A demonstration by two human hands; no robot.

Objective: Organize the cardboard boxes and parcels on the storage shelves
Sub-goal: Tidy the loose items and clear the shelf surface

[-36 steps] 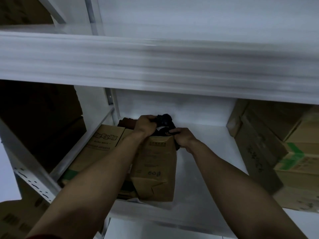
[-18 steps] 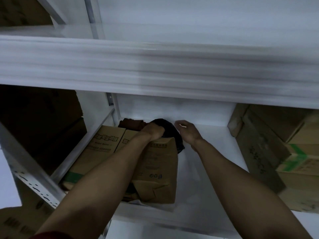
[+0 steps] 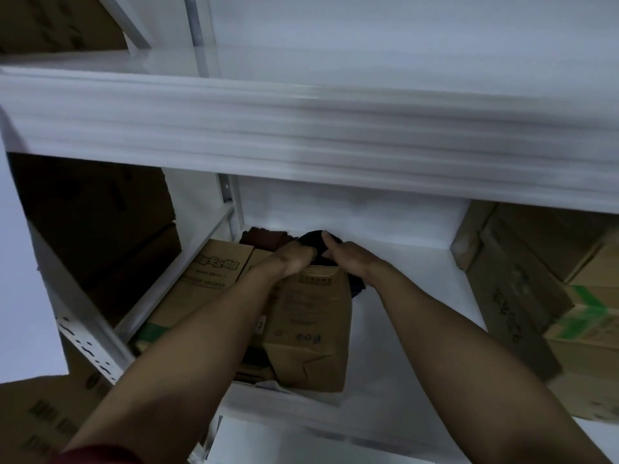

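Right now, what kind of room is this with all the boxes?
Probably a storeroom or stockroom. White metal shelves hold stacked cardboard boxes, and the person's left hand and right hand are sorting a dark bundle behind a brown parcel.

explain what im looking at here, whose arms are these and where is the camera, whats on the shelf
There is no machine here. A person wears a camera on the head, so you see their own bare arms reaching forward into a white storage shelf. The left hand and right hand meet at the back, on a dark bundle that sits behind a creased cardboard box. Whether they grip it firmly is hard to tell. A printed box lies to the left, and stacked boxes with green markings stand to the right.
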